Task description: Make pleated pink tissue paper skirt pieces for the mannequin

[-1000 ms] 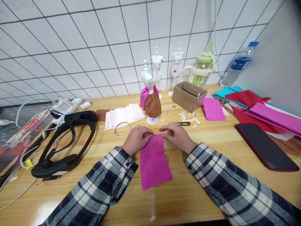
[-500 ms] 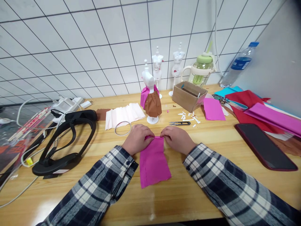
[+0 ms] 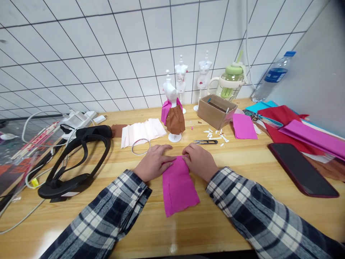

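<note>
A rectangular piece of magenta cloth (image 3: 181, 190) lay on the pale wooden table (image 3: 151, 235) between the person's hands, a fold line running down its left side. The left hand (image 3: 153, 163) was loosely spread, index finger and thumb resting at the cloth's upper left corner. The right hand (image 3: 199, 162) had its fingertips drawn together, pinching the upper right corner. Beyond them stood a small white dress form (image 3: 170, 90) in a brown gathered skirt (image 3: 175, 120); black metal thread snips (image 3: 207, 142) lay near the right hand.
</note>
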A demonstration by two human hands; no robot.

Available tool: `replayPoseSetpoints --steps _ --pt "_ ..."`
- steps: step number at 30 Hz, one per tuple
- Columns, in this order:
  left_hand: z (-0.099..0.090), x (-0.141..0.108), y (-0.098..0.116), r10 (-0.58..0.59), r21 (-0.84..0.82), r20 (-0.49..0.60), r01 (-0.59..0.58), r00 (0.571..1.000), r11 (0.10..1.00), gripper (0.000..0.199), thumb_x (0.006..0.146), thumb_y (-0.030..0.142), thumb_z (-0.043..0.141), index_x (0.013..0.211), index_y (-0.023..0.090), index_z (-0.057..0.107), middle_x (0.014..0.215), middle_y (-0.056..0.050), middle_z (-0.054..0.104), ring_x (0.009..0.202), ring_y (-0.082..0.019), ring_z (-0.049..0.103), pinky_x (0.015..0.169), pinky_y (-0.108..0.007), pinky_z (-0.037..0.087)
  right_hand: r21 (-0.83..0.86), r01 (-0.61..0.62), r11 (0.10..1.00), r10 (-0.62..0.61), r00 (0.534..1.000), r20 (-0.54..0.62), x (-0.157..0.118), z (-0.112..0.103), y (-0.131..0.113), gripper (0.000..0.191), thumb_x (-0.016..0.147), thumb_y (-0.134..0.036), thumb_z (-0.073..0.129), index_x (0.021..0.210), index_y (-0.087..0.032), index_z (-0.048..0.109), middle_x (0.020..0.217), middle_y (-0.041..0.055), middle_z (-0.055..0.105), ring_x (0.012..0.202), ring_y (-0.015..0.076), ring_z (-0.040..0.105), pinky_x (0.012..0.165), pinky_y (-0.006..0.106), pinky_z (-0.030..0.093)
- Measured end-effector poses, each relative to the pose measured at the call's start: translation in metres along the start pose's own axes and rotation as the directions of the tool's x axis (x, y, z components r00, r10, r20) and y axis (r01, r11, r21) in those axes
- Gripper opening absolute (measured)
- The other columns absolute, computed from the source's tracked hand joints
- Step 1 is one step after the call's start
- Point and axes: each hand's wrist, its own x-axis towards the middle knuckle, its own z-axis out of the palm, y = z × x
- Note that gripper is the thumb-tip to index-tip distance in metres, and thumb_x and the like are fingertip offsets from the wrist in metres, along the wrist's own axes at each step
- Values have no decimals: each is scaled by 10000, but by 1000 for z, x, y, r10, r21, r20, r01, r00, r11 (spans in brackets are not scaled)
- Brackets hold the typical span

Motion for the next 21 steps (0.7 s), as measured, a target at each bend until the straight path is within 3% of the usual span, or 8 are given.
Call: replayPoseSetpoints --steps 3,6,9,12,16,18,21 --pt "-6 -1 -3 9 -27 -3 -9 1000 1000 381 895 413 577 1251 287 630 1304 -106 528 1175 -287 490 994 -455 394 92 -51 994 50 999 14 2 0 3 52 857 -243 607 829 -220 644 956 36 637 878 174 601 720 273 424" --pt "-19 -7 -14 -42 -60 -92 37 995 997 522 882 455 586 1340 209 541 1236 -124 555 1137 -270 510 993 -426 407 170 -50 984 45 999 29 3 -1 10 43 852 -221 603 819 -209 629 898 20 645 860 167 595 735 272 415" --pt "-26 -17 -28 -125 -93 -197 109 972 990 366 915 430 540 1182 205 653 1104 -95 609 1057 -243 548 958 -405 427 176 -41 984 37 999 27 2 -2 14 45 861 -206 590 882 -206 630 905 16 651 871 164 594 743 270 408" --pt "-22 -23 -37 -130 -135 -201 105 971 985 277 931 393 524 1008 219 724 947 -66 648 956 -216 579 925 -394 439 110 -37 993 34 999 30 1 -2 13 107 875 -248 594 964 -213 640 995 29 639 914 168 595 742 267 406" --pt "-9 -18 -31 -206 -189 -234 164 950 968 291 951 377 493 972 203 725 883 -65 678 881 -202 595 876 -373 450 26 -13 1000 11 997 77 0 -2 7 94 903 -253 565 864 -211 639 961 31 625 893 164 592 718 261 400" --pt "-5 -14 -24 -217 -222 -199 172 956 960 314 973 369 446 1075 205 694 958 -76 681 924 -203 599 875 -364 448 26 23 999 -25 996 86 -1 -2 4 110 922 -235 534 872 -207 629 957 32 628 883 161 591 716 259 399" --pt "-2 -11 -11 -191 -172 -54 179 980 969 297 977 362 429 1121 228 651 1054 -73 656 999 -217 584 878 -377 425 33 55 998 -58 995 82 -3 -1 0 119 934 -229 506 921 -204 622 963 37 637 875 162 594 713 263 402"
